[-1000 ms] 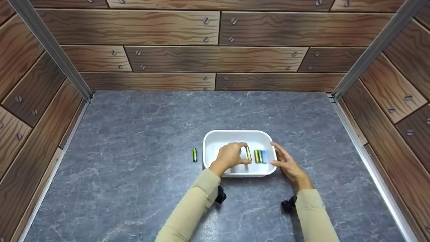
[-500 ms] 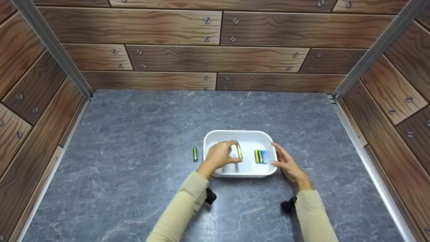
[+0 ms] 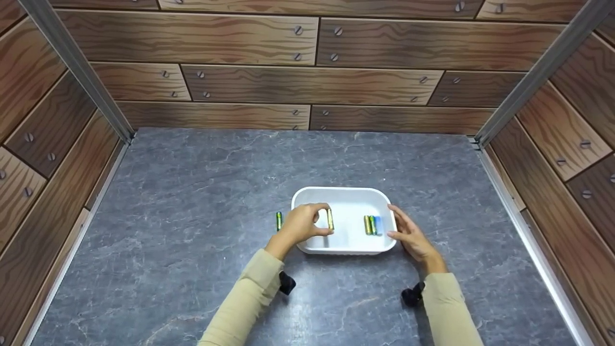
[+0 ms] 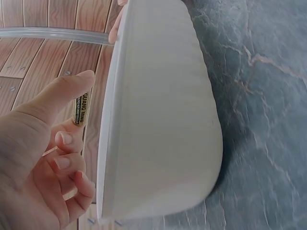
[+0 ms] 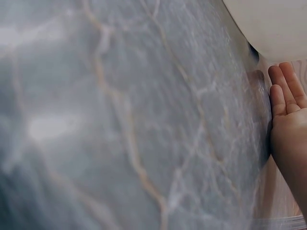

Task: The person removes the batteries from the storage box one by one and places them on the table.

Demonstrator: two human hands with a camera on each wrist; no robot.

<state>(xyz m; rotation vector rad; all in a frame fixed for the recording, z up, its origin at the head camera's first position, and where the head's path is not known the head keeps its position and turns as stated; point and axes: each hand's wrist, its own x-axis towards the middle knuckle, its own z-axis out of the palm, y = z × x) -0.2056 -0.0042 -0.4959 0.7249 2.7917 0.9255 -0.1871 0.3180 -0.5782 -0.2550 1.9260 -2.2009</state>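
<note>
In the head view my left hand (image 3: 299, 225) pinches a gold-and-green battery (image 3: 330, 219) between thumb and forefinger, over the left half of a white plastic tub (image 3: 342, 251). The left wrist view shows lettering on this battery (image 4: 80, 111), with the other fingers curled beneath. My right hand (image 3: 414, 239) touches the tub's right end, thumb and forefinger at the rim. Its fingers (image 5: 288, 86) lie straight by the tub wall in the right wrist view. Two batteries (image 3: 370, 225) lie side by side on the tub floor, next to a pale blue strip (image 3: 378, 225).
Another green battery (image 3: 278, 220) lies on the grey marbled tabletop (image 3: 211, 192), just left of the tub and partly behind my left hand. Wood-patterned walls (image 3: 259, 84) with metal corner posts (image 3: 79, 72) enclose the back and sides.
My left hand has moved left across the tub with the pinched battery, away from the two lying there. The right hand has stayed at the tub's right end.
</note>
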